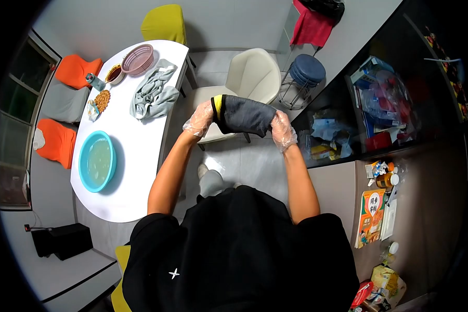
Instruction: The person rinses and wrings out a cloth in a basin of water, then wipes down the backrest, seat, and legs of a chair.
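Note:
A dark grey cloth (pixel 247 115) with a yellow stripe and black edging at one end stretches between my two hands, above the floor. My left hand (pixel 199 119), in a clear plastic glove, grips the striped end. The other end is held by my right hand (pixel 283 130), gloved the same way. Both hands are closed on the fabric, with some fingers hidden behind it. Whether the cloth is a sock or another small garment, I cannot tell. Behind it stands a cream chair (pixel 252 75).
On the white table (pixel 135 187) at left are a turquoise basin (pixel 112 169) of cloudy water, a grey-green crumpled cloth (pixel 153 93), a pink basket (pixel 138 60), and a bowl (pixel 114 75) of dark liquid. Blue stools (pixel 307 70) stand at the back right, near a dark glass cabinet (pixel 343 104).

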Motion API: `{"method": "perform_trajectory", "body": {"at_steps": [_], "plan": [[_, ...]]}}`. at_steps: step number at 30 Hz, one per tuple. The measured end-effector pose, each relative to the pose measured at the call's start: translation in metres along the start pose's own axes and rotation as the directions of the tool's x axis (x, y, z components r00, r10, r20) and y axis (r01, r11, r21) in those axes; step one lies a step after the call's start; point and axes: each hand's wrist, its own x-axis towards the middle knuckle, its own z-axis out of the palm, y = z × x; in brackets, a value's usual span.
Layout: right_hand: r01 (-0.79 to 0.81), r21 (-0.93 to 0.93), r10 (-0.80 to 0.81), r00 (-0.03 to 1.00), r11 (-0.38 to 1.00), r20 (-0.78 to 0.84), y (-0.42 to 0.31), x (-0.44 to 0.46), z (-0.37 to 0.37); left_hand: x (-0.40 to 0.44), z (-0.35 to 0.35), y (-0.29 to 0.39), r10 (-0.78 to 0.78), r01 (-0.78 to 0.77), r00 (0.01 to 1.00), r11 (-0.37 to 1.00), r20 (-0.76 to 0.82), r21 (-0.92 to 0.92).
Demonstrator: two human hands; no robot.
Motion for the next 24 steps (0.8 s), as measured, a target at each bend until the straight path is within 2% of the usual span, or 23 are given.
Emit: {"method": "perform_trajectory", "body": {"at_steps": [1,2,3,5,6,7,9,10,12,15,16,17,18,19,20,21,23,24], "plan": [[0.030,0.026,-0.030,1.000,0.999,0.008,-0.009,0.002,0.006,-0.001,0.009,0.003,-0.231,0.194,0.973,0.850,-0.014,-0.490],[0.003,-0.118,0.000,1.000,0.993,0.025,-0.015,0.005,0.006,0.000,0.010,0.006,-0.298,0.270,0.955,0.863,0.002,-0.426],[0.027,-0.142,-0.024,0.999,0.989,0.027,-0.017,0.010,0.009,0.002,0.010,0.002,-0.388,0.356,0.922,0.850,-0.005,-0.387],[0.080,-0.191,-0.076,0.997,0.978,0.028,-0.019,0.022,0.020,0.001,0.008,-0.003,-0.483,0.460,0.873,0.779,0.060,-0.425],[0.235,-0.336,-0.234,0.971,0.912,0.043,-0.029,0.027,0.029,0.003,0.010,-0.007,-0.538,0.493,0.840,0.705,0.068,-0.509],[0.233,-0.415,-0.222,0.972,0.879,0.077,-0.038,0.033,0.033,0.005,0.010,-0.004,-0.546,0.503,0.833,0.678,0.090,-0.535],[0.226,-0.566,-0.178,0.974,0.793,0.139,-0.050,0.042,0.040,0.009,0.005,-0.006,-0.463,0.455,0.878,0.722,0.123,-0.521],[0.261,-0.613,-0.208,0.965,0.745,0.157,-0.051,0.048,0.044,0.012,0.001,-0.012,-0.436,0.438,0.890,0.746,0.129,-0.501],[0.176,-0.756,-0.108,0.984,0.630,0.140,-0.053,0.065,0.045,0.019,-0.007,-0.017,-0.420,0.435,0.896,0.771,0.142,-0.464],[0.087,-0.868,0.048,0.991,0.488,0.127,-0.050,0.091,0.045,0.028,-0.010,-0.051,-0.351,0.342,0.936,0.896,0.021,-0.281],[0.064,-0.896,0.117,0.985,0.439,0.127,-0.048,0.101,0.044,0.032,-0.008,-0.057,-0.220,0.192,0.966,0.963,-0.140,-0.188],[0.045,-0.921,0.184,0.975,0.388,0.126,-0.045,0.110,0.044,0.034,-0.009,-0.064,-0.310,0.285,0.946,0.935,-0.097,-0.211],[-0.027,-0.913,0.213,0.975,0.406,0.066,-0.041,0.117,0.048,0.037,-0.017,-0.048,-0.398,0.377,0.916,0.897,-0.050,-0.231],[-0.068,-0.929,0.246,0.969,0.364,0.025,-0.037,0.125,0.051,0.039,-0.024,-0.033,-0.480,0.465,0.877,0.850,-0.001,-0.246],[-0.110,-0.941,0.277,0.961,0.320,-0.018,-0.033,0.133,0.053,0.042,-0.028,-0.018,-0.529,0.548,0.836,0.797,0.145,-0.253],[-0.151,-0.950,0.306,0.950,0.274,-0.062,-0.029,0.140,0.055,0.046,-0.028,-0.015,-0.598,0.682,0.726,0.689,0.340,-0.245],[-0.221,-0.952,0.255,0.953,0.210,-0.165,-0.021,0.152,0.064,0.051,-0.027,-0.020,-0.500,0.710,0.660,0.659,0.561,-0.247],[-0.256,-0.949,0.228,0.950,0.182,-0.212,-0.018,0.157,0.067,0.052,-0.020,-0.023,-0.455,0.664,0.719,0.671,0.525,-0.328]]}}
